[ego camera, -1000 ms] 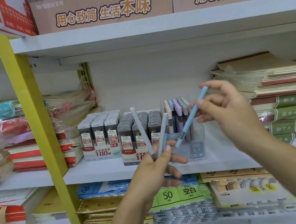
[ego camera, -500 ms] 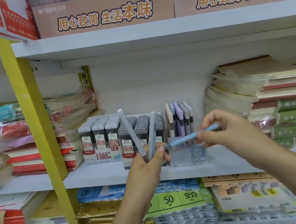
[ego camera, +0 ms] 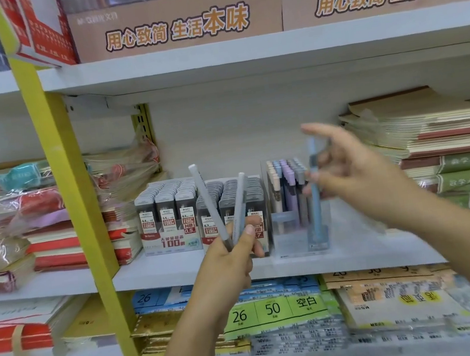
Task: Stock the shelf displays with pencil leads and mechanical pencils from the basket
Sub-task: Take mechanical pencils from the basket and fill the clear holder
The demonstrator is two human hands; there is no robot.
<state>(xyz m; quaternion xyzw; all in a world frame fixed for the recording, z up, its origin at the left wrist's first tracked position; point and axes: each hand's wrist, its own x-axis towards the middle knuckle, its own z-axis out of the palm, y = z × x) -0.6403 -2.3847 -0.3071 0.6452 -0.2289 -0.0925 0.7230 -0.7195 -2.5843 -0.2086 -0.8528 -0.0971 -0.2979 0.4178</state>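
Note:
My left hand point(ego camera: 232, 256) grips two grey mechanical pencils point(ego camera: 212, 210) that fan upward in front of the pencil lead boxes point(ego camera: 172, 213). My right hand point(ego camera: 356, 179) holds a blue mechanical pencil point(ego camera: 316, 197) upright, its lower end inside the clear pencil display case point(ego camera: 302, 240), at the front right. The index finger points out to the left. Pastel pencils point(ego camera: 286, 183) stand at the back of that case. A second lead display point(ego camera: 230, 199) sits between the first and the case. The basket is out of view.
The white middle shelf point(ego camera: 162, 272) carries wrapped notebook stacks point(ego camera: 39, 221) at the left and piled exercise books point(ego camera: 447, 144) at the right. A yellow upright point(ego camera: 73, 205) crosses the left side. Cardboard boxes point(ego camera: 177, 21) sit above; paper packs point(ego camera: 275, 310) lie below.
My right hand turned the blue pencil from pointing sideways to upright and lowered it into the clear case. My left hand stayed in place with the two grey pencils.

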